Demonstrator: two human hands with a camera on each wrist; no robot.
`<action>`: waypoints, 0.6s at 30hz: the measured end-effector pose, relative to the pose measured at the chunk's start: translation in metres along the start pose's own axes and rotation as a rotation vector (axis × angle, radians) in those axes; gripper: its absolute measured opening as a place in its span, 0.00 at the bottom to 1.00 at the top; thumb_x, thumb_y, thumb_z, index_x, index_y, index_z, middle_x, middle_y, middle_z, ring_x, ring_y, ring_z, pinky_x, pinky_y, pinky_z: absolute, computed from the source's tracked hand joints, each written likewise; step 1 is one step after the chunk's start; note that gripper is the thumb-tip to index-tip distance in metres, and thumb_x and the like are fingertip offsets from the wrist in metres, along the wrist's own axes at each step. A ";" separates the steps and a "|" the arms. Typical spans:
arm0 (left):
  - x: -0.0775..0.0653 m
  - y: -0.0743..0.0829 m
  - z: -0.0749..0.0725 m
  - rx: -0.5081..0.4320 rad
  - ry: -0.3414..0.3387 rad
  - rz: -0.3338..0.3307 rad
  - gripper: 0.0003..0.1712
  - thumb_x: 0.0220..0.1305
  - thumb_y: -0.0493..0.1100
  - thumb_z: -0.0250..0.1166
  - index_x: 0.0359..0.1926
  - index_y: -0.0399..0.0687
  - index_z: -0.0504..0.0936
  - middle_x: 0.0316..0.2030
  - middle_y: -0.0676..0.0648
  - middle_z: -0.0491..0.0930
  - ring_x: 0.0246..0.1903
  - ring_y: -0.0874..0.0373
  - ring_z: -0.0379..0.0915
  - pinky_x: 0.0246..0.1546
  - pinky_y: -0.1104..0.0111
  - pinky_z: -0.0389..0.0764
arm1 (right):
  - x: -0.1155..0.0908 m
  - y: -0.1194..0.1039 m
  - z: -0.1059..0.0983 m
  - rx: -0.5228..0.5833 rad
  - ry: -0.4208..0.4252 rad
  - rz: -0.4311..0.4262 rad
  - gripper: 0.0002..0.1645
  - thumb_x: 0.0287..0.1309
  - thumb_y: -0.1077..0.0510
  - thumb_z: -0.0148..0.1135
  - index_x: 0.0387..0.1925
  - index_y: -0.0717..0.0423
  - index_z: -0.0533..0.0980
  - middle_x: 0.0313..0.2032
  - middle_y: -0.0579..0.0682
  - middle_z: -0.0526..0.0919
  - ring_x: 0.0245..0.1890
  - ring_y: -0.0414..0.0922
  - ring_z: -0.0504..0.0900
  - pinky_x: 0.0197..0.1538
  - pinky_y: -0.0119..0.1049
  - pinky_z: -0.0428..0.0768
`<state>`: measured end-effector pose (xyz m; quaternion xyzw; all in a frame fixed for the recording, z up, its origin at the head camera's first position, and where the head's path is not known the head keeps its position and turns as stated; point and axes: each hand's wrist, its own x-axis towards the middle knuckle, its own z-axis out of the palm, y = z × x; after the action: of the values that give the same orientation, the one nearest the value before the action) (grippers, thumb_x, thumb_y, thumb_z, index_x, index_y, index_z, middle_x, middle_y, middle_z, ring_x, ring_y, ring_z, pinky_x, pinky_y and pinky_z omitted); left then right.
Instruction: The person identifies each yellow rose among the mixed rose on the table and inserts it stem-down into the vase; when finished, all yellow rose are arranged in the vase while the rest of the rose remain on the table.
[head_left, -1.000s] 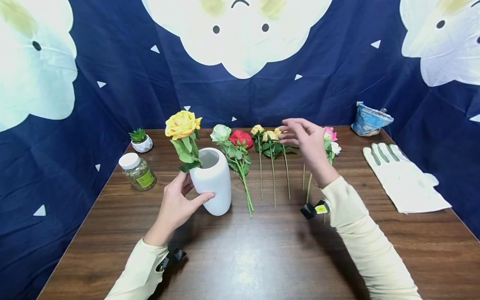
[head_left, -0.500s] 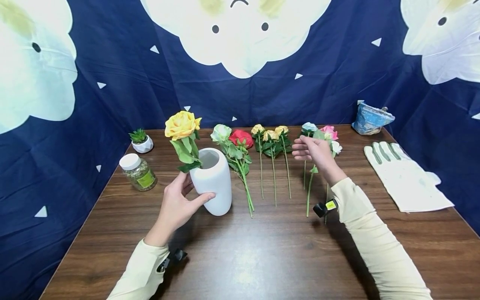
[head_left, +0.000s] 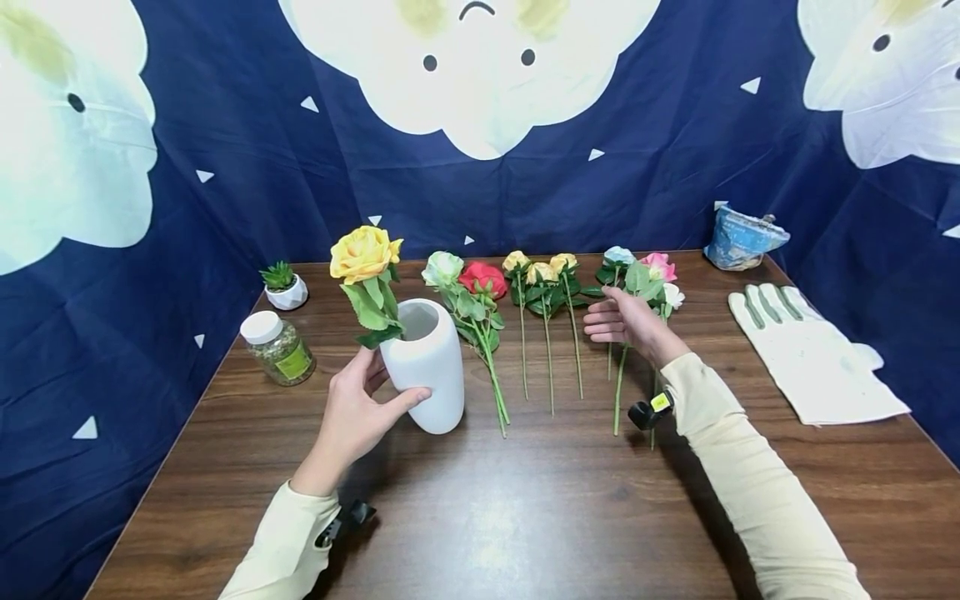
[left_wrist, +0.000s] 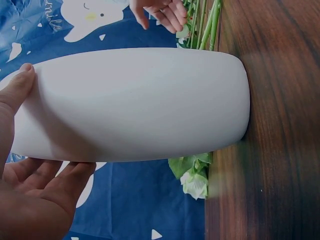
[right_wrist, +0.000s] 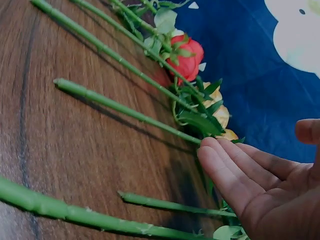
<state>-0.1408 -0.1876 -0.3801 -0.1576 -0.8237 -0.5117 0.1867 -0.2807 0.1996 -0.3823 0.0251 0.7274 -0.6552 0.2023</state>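
My left hand [head_left: 358, 410] grips the white vase [head_left: 435, 375] from its left side, thumb across the front and fingers behind. In the left wrist view the vase [left_wrist: 150, 102] fills the middle, its base by the wooden table. A large yellow rose [head_left: 365, 253] with green leaves leans out of the vase's mouth to the left; its lower stem is hidden inside. My right hand [head_left: 630, 323] hovers above the stems at the right, fingers extended, holding nothing. Near it lie a light blue flower [head_left: 618, 256], a pink flower [head_left: 659, 267] and a white flower [head_left: 672, 295].
Between the hands lie a pale green flower [head_left: 442, 267], a red rose [head_left: 483, 278] and several small yellow roses [head_left: 541, 272]. At left stand a jar [head_left: 279, 350] and a potted succulent [head_left: 284, 287]. At right are a white glove [head_left: 817, 358] and a blue bag [head_left: 744, 239].
My right hand has moved right and lower, away from the small yellow roses toward the blue and pink flowers. The left hand and vase have stayed in place.
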 end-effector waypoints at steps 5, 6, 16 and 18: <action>0.000 -0.001 0.001 -0.011 0.004 0.004 0.45 0.49 0.30 0.82 0.68 0.37 0.73 0.57 0.37 0.83 0.53 0.65 0.80 0.55 0.80 0.80 | 0.005 0.003 -0.002 0.040 -0.014 0.022 0.42 0.82 0.44 0.30 0.73 0.80 0.55 0.56 0.66 0.81 0.41 0.40 0.87 0.53 0.34 0.87; 0.000 -0.001 0.001 -0.014 0.004 0.008 0.45 0.49 0.30 0.82 0.68 0.37 0.73 0.57 0.37 0.83 0.53 0.68 0.80 0.55 0.80 0.80 | 0.006 0.003 -0.002 0.049 -0.017 0.024 0.41 0.83 0.45 0.30 0.73 0.80 0.55 0.55 0.65 0.81 0.41 0.40 0.87 0.54 0.34 0.87; 0.000 -0.002 0.001 -0.006 0.006 0.012 0.46 0.49 0.30 0.82 0.69 0.38 0.72 0.57 0.37 0.83 0.54 0.72 0.77 0.56 0.80 0.80 | 0.018 0.005 0.003 0.045 -0.006 0.068 0.38 0.84 0.50 0.25 0.73 0.80 0.55 0.64 0.74 0.73 0.40 0.39 0.86 0.57 0.34 0.86; 0.000 -0.001 0.001 -0.006 0.006 0.013 0.46 0.49 0.30 0.82 0.69 0.37 0.72 0.57 0.37 0.83 0.54 0.72 0.78 0.55 0.80 0.80 | 0.019 0.005 0.003 0.044 -0.005 0.078 0.37 0.84 0.51 0.25 0.73 0.80 0.55 0.62 0.73 0.75 0.39 0.39 0.86 0.57 0.35 0.86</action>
<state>-0.1415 -0.1877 -0.3813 -0.1620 -0.8206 -0.5132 0.1922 -0.2961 0.1932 -0.3939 0.0560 0.7109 -0.6625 0.2290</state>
